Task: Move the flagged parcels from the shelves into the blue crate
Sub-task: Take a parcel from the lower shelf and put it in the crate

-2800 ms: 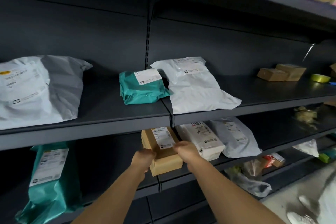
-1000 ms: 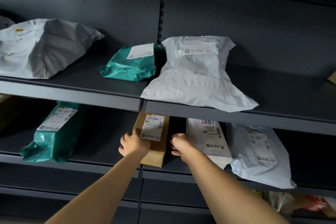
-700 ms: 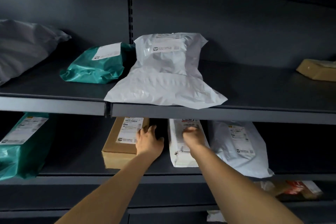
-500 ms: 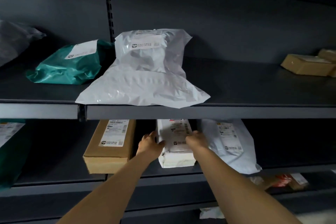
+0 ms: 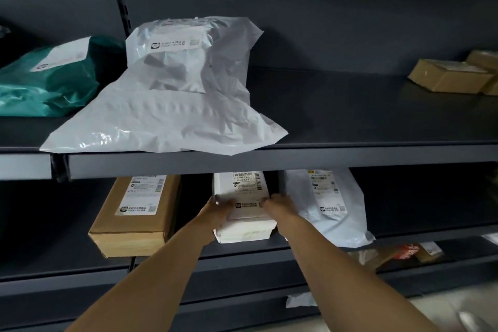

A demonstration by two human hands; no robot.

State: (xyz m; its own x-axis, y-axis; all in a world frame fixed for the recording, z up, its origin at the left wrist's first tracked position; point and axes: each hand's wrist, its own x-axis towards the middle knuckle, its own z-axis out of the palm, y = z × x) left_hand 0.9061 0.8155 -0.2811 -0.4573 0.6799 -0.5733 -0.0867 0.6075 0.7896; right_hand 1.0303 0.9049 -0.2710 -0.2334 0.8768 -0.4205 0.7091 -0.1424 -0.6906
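Parcel (image 5: 244, 210) between both hands.

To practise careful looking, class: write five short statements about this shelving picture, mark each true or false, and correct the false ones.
1. Both hands, left hand and right hand, hold the white wrapped block parcel. True.
2. The brown cardboard box with a white label lies right of that parcel. False: it lies left.
3. The large white plastic mailer bag lies on the shelf above. True.
4. The green plastic mailer bag sits on the lower shelf. False: upper shelf.
5. A blue crate is visible. False: none shows.
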